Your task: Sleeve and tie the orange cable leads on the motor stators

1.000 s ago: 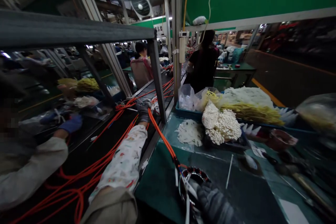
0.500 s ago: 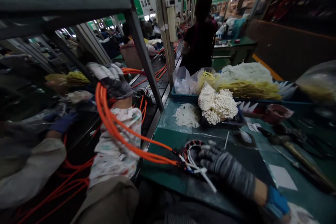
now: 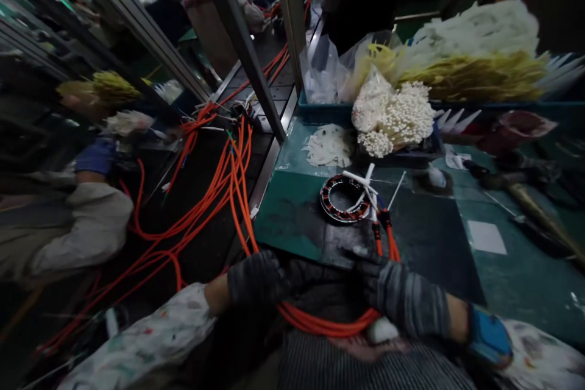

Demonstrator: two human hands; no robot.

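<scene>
My left hand (image 3: 253,277), in a dark glove, is closed round a bundle of orange cables (image 3: 233,189) at the near edge of the green bench (image 3: 292,219). My right hand (image 3: 402,295), in a grey striped glove, grips the same orange cables where they loop across my lap. The cable ends run up to a round wound stator ring (image 3: 343,198) lying flat on the bench, with white sleeved leads (image 3: 365,186) crossing it.
A conveyor (image 3: 201,207) strewn with orange cables runs on the left, where another person's blue-gloved hand (image 3: 94,155) rests. Heaps of white and yellow sleeves (image 3: 457,67) fill a tray at the back. A metal post (image 3: 242,42) stands between bench and conveyor. Tools (image 3: 525,201) lie at right.
My left hand has come down from its raised position to the bench's near edge, bringing the cable loop to my lap. My right hand left the stator ring and now grips the cables.
</scene>
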